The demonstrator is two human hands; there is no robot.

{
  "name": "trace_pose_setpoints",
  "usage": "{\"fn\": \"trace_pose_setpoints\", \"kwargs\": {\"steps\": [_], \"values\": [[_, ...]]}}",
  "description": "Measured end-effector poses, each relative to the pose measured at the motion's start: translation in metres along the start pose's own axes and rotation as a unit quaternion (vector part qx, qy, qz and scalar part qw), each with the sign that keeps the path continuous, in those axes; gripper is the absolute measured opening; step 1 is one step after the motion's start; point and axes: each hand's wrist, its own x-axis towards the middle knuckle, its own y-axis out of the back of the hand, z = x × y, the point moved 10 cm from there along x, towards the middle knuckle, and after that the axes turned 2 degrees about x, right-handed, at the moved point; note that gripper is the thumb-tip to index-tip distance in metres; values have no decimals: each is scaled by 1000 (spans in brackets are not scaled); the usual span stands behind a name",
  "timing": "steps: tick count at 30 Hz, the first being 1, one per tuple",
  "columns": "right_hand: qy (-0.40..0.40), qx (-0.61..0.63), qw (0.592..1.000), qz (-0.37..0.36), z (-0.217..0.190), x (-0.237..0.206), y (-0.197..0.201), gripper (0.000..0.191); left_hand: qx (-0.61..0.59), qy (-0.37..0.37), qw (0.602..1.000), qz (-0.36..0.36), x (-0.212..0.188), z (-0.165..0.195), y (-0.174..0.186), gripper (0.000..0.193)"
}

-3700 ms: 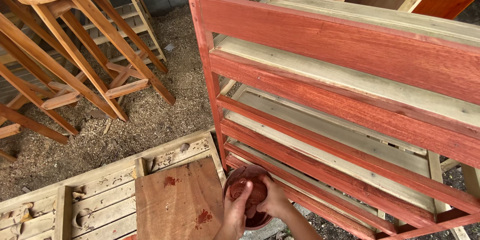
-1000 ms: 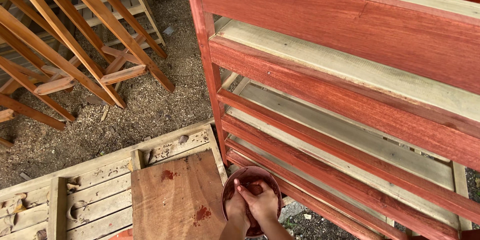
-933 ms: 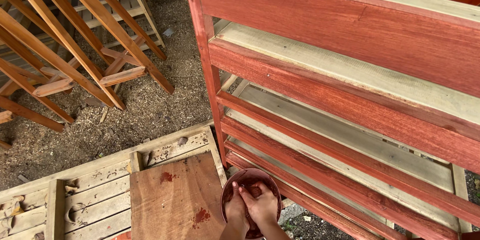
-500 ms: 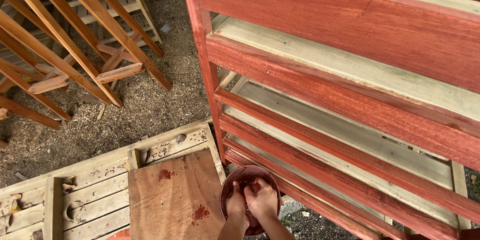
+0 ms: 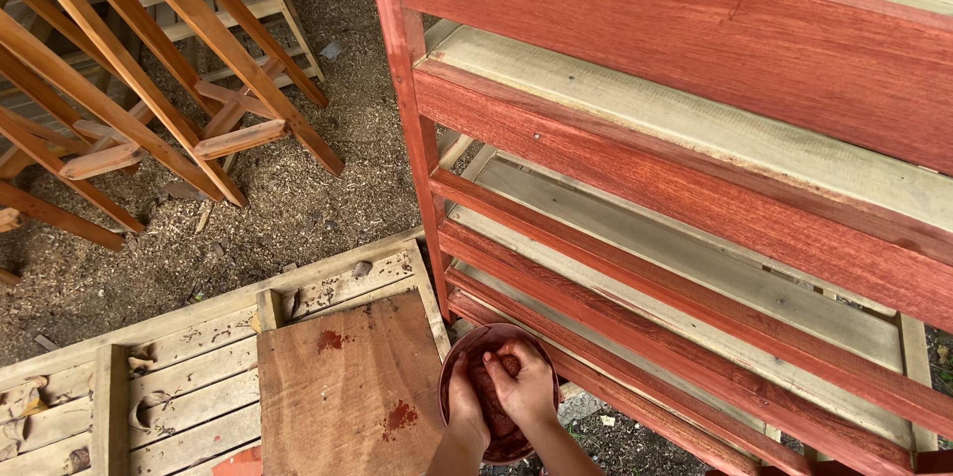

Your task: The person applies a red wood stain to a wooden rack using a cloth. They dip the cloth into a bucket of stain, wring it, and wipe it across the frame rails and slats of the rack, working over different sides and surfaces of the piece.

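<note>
Round red-stained bowl (image 5: 499,392) at 6 o'clock, beside stained board (image 5: 349,399) at 7. Left hand (image 5: 466,411) and right hand (image 5: 522,387) together inside bowl, pressing reddish wad (image 5: 506,365). Red-stained slatted rack (image 5: 695,188) fills 1 to 4 o'clock.

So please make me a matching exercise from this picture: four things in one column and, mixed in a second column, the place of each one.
Things
1. bowl
2. flat board
3. stool legs
4. red-stained rack

Places
A. upper left, standing on the sawdust
B. fills the right side of the picture
C. bottom centre, with both hands inside it
D. lying on the pale pallet, left of the bowl, with red spots

Pairs: 1-C, 2-D, 3-A, 4-B
</note>
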Motion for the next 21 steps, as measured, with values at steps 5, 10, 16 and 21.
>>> {"fn": "trace_pose_setpoints", "kwargs": {"steps": [5, 10, 16, 21], "values": [[89, 71, 993, -20, -10, 2, -2, 16, -9, 119, 992, -39, -27, -16, -9, 86], [-160, 185, 965, -94, 41, -10, -17, 21, -59, 82, 992, -80, -28, -8, -17, 81], [-271, 116, 944, -148, 40, -28, -10, 43, -57, 42, 996, -63, -7, -9, -8, 80], [-314, 151, 926, -147, 35, -31, -8, 81, -68, 8, 998, -7, -4, -5, 4, 78]]}}
